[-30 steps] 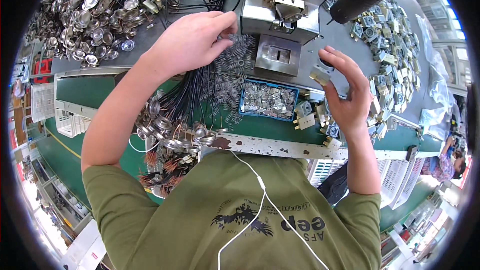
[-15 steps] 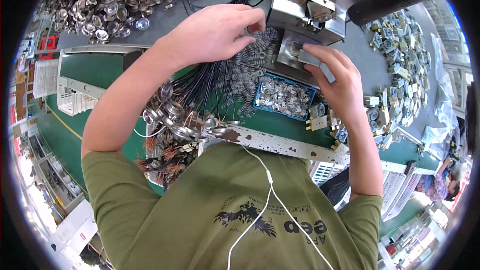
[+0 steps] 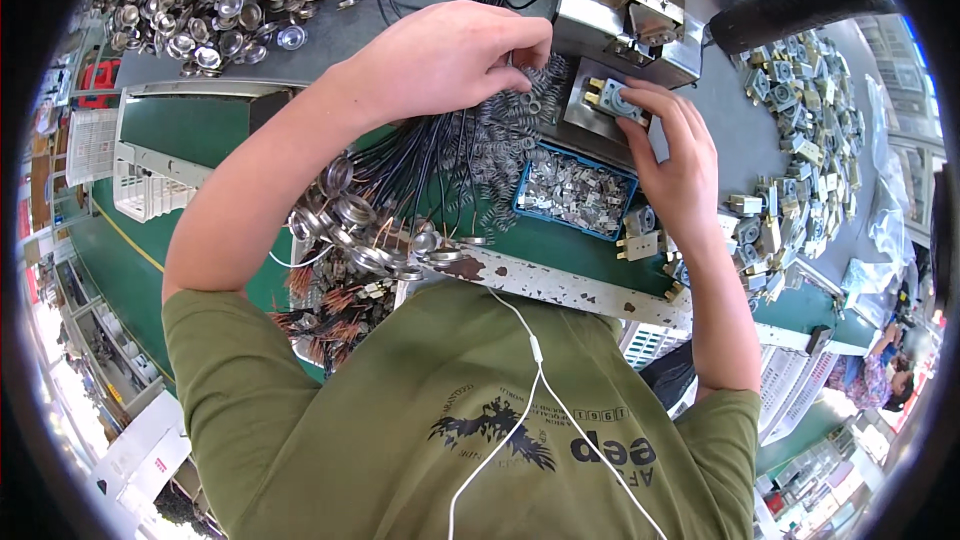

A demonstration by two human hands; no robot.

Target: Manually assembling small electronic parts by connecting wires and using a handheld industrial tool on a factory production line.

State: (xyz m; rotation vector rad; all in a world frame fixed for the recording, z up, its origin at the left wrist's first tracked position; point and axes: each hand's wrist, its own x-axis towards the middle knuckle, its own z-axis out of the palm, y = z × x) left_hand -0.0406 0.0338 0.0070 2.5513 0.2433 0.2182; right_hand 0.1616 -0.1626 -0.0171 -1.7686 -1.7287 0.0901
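My left hand point(image 3: 462, 55) is bent over a pile of small coil springs point(image 3: 495, 145), with thumb and fingertips drawn together. Whatever they pinch is hidden from view. Between the thumb and fingers of my right hand point(image 3: 675, 135) is a grey plug insert point(image 3: 615, 98) with a round moulding on its face and brass pins pointing left. It is at a flat metal plate point(image 3: 590, 127), in front of a metal fixture point(image 3: 655, 15). Nearer me, a blue tray point(image 3: 522, 208) holds many small metal pieces.
Similar plug inserts point(image 3: 800, 150) are heaped at the right. Black cables point(image 3: 420, 165) run past the springs, and round metal cups point(image 3: 225, 10) are piled at the far left. A thick black tube point(image 3: 800, 0) juts over the bench. A chipped white rail point(image 3: 560, 290) edges it near me.
The plug insert in my right hand now shows its moulded face and brass pins, where before a plain grey side showed. My left hand has shifted slightly right over the springs.
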